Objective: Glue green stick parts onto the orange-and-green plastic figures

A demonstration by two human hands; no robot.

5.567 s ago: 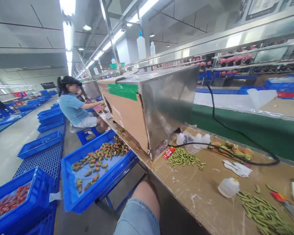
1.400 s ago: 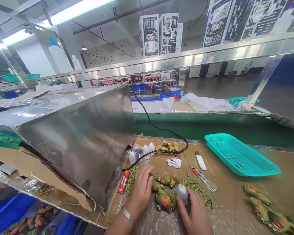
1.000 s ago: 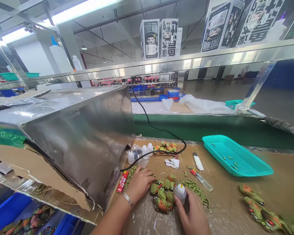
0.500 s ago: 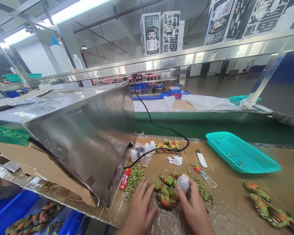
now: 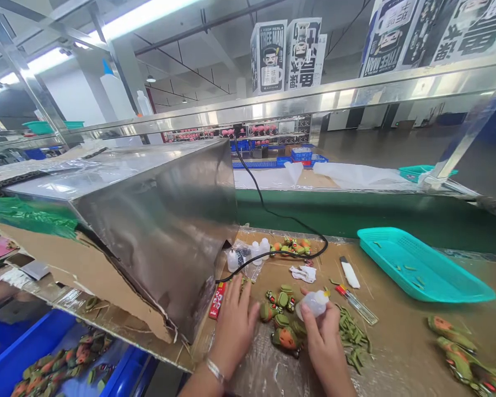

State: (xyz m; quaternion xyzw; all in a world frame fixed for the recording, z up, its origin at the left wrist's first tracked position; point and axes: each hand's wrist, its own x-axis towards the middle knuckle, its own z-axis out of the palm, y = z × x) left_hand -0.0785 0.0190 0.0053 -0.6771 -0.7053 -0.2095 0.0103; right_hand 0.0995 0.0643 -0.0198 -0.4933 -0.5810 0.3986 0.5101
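My right hand [image 5: 325, 333] grips a small translucent squeeze bottle [image 5: 312, 304], tilted with its yellow tip pointing up and to the right. My left hand [image 5: 235, 315] lies with fingers stretched forward over small green pieces, which it mostly covers, next to a red printed packet [image 5: 216, 301]. Between the hands sits a cluster of green and orange figures [image 5: 285, 337] with round green parts. More slim green pieces [image 5: 353, 328] are scattered right of my right hand.
A turquoise tray [image 5: 421, 270] holds a few green pieces. Several figures [image 5: 458, 353] lie at right. Small white bottles [image 5: 255, 251], a black cable [image 5: 281, 252] and a white-handled blade [image 5: 349, 274] are further back. A large metal-sided box [image 5: 161, 220] stands at left.
My left hand has reached forward over the green pieces. The bottle in my right hand has tipped from nearly upright to slanting right. The view has shifted slightly.
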